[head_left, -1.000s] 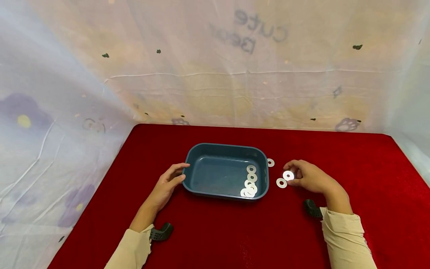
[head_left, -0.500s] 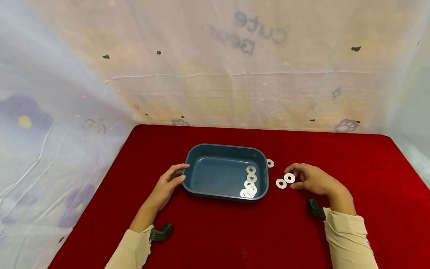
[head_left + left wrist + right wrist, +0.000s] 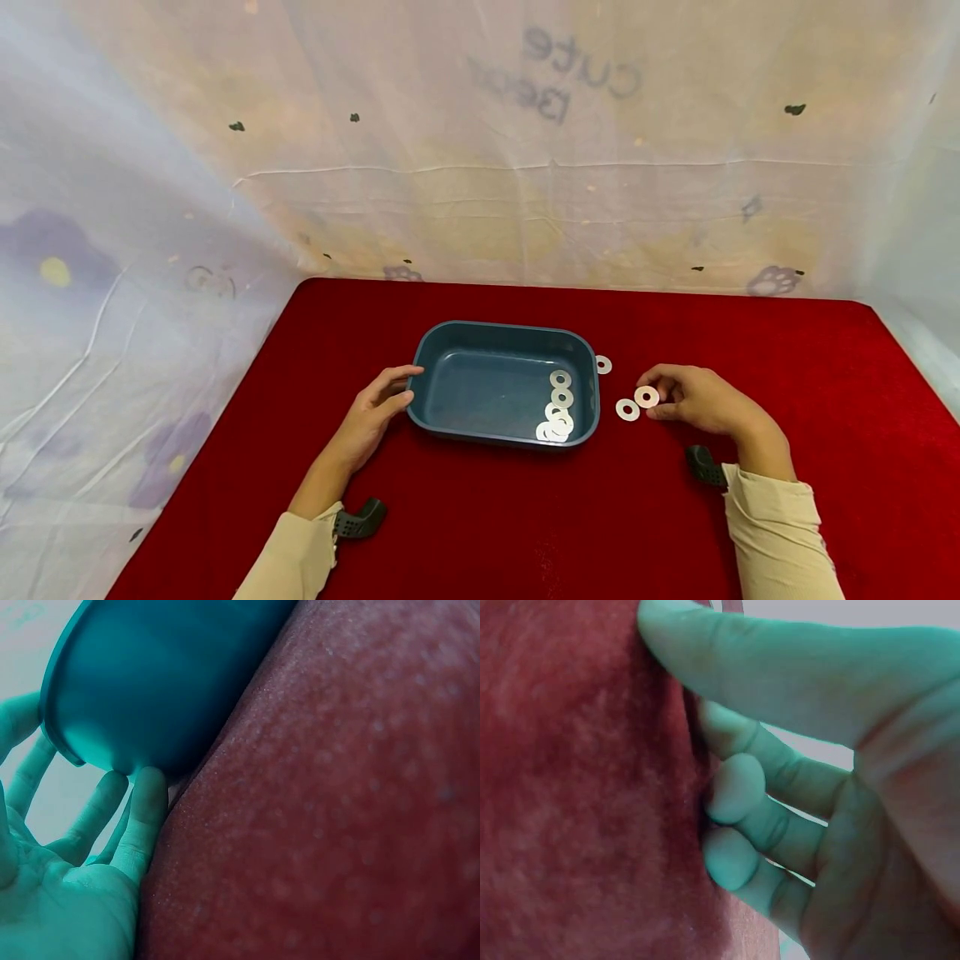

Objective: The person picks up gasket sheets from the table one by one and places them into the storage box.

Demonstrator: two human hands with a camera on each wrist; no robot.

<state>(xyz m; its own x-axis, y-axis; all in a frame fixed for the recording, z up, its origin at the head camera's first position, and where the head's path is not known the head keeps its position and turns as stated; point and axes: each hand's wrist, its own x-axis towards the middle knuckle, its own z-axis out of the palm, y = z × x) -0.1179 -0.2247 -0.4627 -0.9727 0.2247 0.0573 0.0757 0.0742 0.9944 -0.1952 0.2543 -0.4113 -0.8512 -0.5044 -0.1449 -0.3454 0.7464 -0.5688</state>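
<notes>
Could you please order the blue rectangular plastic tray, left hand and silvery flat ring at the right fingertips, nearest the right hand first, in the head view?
1. Silvery flat ring: left side of the right hand.
2. Blue plastic tray: farther left.
3. Left hand: at the tray's left end.

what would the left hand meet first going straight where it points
The left hand would probably meet the blue rectangular tub first; the fingertips appear to touch its end wall.
</notes>
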